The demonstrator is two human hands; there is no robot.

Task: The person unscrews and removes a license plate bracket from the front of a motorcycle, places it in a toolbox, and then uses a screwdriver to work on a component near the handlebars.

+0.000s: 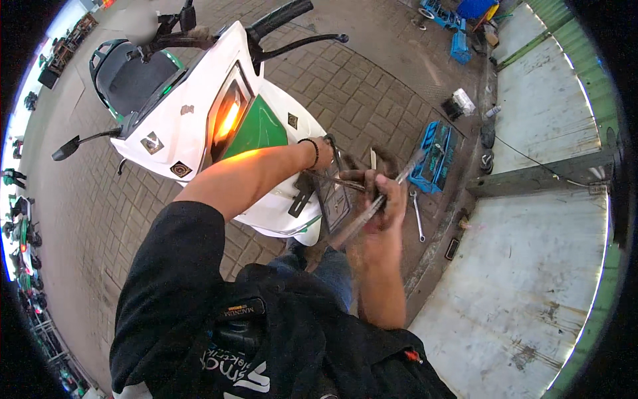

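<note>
In front of me stands a white and green scooter (149, 133) with an orange light (229, 120) glowing on its side. My left hand (322, 154), a dark beaded band at its wrist, is closed at the top of a dark rectangular frame (337, 207) by the scooter's end; what its fingers grip is hidden. To its right, my right hand (384, 199) is closed around a long silver metal bar (359, 225), smeared by motion and slanting up to the right. A thin dark rod (339, 181) lies between the two hands. The right fingers look blackened.
On the brick paving to the right is an open blue toolbox (435, 156), with a wrench (417, 216) and a dark phone-like object (452, 249) nearer me. White metal panels (512, 266) line the right side. Farther off lie a white package (463, 101) and blue equipment (458, 46).
</note>
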